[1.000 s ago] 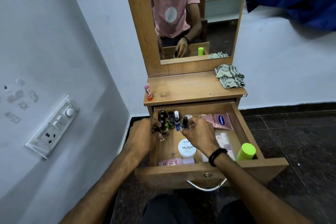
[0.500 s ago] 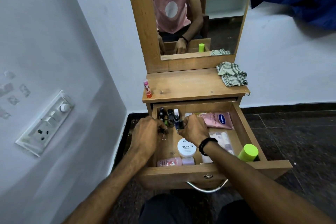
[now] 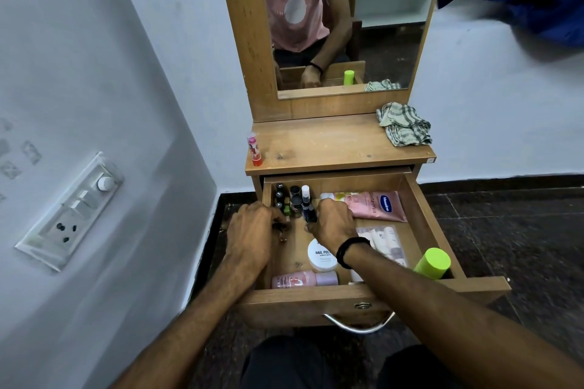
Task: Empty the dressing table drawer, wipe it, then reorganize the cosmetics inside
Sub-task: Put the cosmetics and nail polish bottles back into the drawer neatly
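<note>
The wooden drawer (image 3: 423, 208) is pulled out below the dressing table top (image 3: 331, 142). Several small nail polish bottles (image 3: 295, 197) stand in its back left corner. My left hand (image 3: 252, 237) is closed around a small dark bottle at the left side of the drawer. My right hand (image 3: 335, 223) grips a dark blue bottle (image 3: 310, 215) beside that cluster. In the drawer also lie a pink Vaseline tube (image 3: 376, 205), a white nail polish wipes tub (image 3: 320, 257), a pink bottle (image 3: 303, 279), a pack of pale tubes (image 3: 384, 240) and a green-capped bottle (image 3: 433, 262).
A checked cloth (image 3: 406, 125) lies crumpled on the table top at the right. A red and pink tube (image 3: 253, 148) stands at the top's left edge. The mirror (image 3: 347, 16) rises behind. A wall with a switch panel (image 3: 72, 211) is close on the left; dark floor lies to the right.
The view has tilted down a little and come closer. Both hands stay in the back left of the drawer among the small bottles, shifted only slightly.
</note>
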